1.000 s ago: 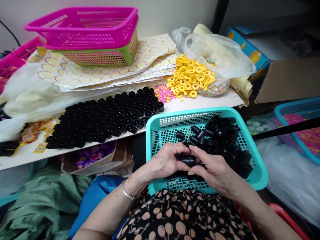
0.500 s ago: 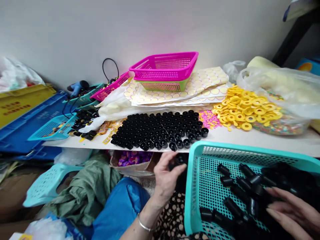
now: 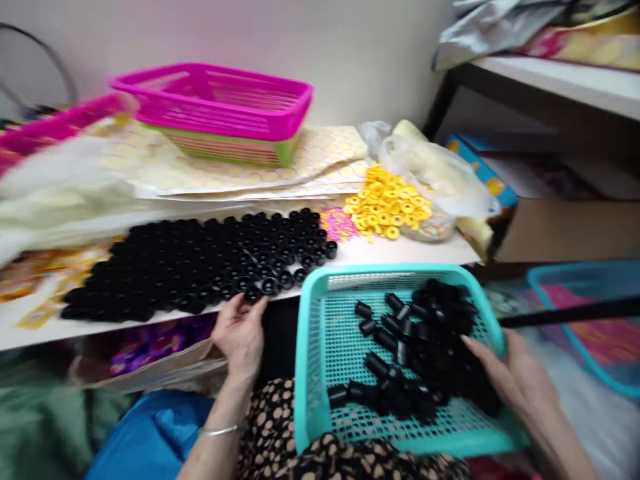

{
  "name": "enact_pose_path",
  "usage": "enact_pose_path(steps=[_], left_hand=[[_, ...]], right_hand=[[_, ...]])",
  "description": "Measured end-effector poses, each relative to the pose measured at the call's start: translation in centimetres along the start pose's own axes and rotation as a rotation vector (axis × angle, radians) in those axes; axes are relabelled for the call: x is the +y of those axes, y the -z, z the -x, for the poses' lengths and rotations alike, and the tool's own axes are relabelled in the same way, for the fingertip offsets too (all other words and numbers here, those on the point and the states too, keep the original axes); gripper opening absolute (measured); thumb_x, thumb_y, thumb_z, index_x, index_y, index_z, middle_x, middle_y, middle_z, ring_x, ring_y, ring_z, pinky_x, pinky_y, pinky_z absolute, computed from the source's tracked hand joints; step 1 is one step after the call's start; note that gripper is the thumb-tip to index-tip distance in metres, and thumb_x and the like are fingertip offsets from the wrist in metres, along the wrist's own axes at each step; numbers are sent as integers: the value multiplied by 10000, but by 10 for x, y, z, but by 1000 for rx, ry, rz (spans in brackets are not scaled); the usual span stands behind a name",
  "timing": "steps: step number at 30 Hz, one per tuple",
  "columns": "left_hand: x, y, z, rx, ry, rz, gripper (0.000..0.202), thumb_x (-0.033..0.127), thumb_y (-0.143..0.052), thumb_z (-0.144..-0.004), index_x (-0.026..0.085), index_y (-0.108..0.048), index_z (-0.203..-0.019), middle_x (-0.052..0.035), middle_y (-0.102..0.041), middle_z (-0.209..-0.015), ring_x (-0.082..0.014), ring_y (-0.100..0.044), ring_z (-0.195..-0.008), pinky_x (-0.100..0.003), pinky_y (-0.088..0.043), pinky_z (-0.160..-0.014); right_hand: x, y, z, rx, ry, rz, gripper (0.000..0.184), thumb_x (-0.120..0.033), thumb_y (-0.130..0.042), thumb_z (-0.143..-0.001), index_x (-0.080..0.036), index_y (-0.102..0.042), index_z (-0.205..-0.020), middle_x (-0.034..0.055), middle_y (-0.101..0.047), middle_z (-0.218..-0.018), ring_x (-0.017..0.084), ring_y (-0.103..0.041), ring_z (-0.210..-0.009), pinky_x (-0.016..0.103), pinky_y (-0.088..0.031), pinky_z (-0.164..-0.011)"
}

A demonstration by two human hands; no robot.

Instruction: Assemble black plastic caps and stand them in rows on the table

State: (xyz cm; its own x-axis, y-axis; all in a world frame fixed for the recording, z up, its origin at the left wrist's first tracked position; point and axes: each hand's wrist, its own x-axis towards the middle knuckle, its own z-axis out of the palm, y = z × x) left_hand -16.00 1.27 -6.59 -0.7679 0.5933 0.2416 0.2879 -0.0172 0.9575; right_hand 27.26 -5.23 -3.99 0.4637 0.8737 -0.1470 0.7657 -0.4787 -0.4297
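My left hand (image 3: 240,333) reaches up to the front edge of the white table (image 3: 400,250). Its thumb and fingertips are closed on a black cap at the near row of a large field of upright black caps (image 3: 200,260). A teal basket (image 3: 310,333) rests on my lap and holds a loose pile of black caps (image 3: 430,333). My right hand (image 3: 515,380) lies in the basket's right side, fingers stretched out against the pile. The whole picture is blurred by motion.
Behind the caps lie pink beads (image 3: 337,223), a heap of yellow rings (image 3: 390,207), sticker sheets (image 3: 325,150) and a plastic bag (image 3: 440,173). A pink basket (image 3: 215,100) sits stacked in a green one (image 3: 230,150). To the right are a cardboard box (image 3: 565,230) and another teal basket (image 3: 590,313).
Both hands held one cap together over the basket. My left hand then carried a cap to the table's front row; my right hand moved to the pile. The view swung left, then back.
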Motion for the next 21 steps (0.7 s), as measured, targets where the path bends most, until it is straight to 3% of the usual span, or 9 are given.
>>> enact_pose_path(steps=[4, 9, 12, 15, 18, 21], left_hand=[[1, -11, 0, -34, 110, 76, 534, 305, -819, -521, 122, -648, -993, 33, -591, -709, -84, -525, -594, -250, -475, -641], [11, -2, 9, -38, 134, 166, 520, 288, -810, -525, 130, -619, -982, 24, -601, -740, -89, -561, -646, -257, -495, -707], [10, 6, 13, -34, 86, 122, 471, 340, -776, -591, 138, -614, -984, -8, -606, -822, -92, -551, -642, -248, -486, -652], [9, 13, 15, -8, -201, -136, 417, 399, -715, -676, 150, -628, -1000, -72, -622, -952, -142, -570, -716, -291, -485, -656], [9, 10, 12, 0, -623, -392, 402, 380, -734, -667, 140, -657, -981, -149, -636, -1072, -271, -581, -983, -440, -441, -885], [7, -8, 4, -122, -811, -470, 393, 387, -745, -657, 156, -682, -968, -187, -593, -1206, -368, -463, -1197, -542, -341, -992]], right_hand=[[7, 9, -9, -216, -112, -383, 521, -553, -675, -648, -151, -603, -971, 74, -691, -794, 249, -632, -729, 333, -494, -652], [11, 13, -8, -261, -192, -602, 446, -550, -677, -654, -137, -684, -821, 66, -713, -712, 232, -640, -639, 299, -492, -562], [16, 8, -12, -305, -274, -693, 419, -520, -723, -614, -162, -721, -832, 76, -737, -767, 275, -669, -696, 319, -519, -573], [16, 7, -14, -296, -273, -747, 387, -485, -742, -603, -166, -731, -822, 76, -741, -770, 275, -668, -682, 322, -518, -568], [10, 13, -9, -286, -185, -808, 365, -469, -737, -615, -141, -703, -770, 47, -709, -664, 228, -633, -598, 296, -483, -547], [8, 20, -5, -265, -124, -886, 376, -458, -726, -631, -119, -675, -785, 42, -688, -653, 207, -610, -577, 294, -462, -549]])
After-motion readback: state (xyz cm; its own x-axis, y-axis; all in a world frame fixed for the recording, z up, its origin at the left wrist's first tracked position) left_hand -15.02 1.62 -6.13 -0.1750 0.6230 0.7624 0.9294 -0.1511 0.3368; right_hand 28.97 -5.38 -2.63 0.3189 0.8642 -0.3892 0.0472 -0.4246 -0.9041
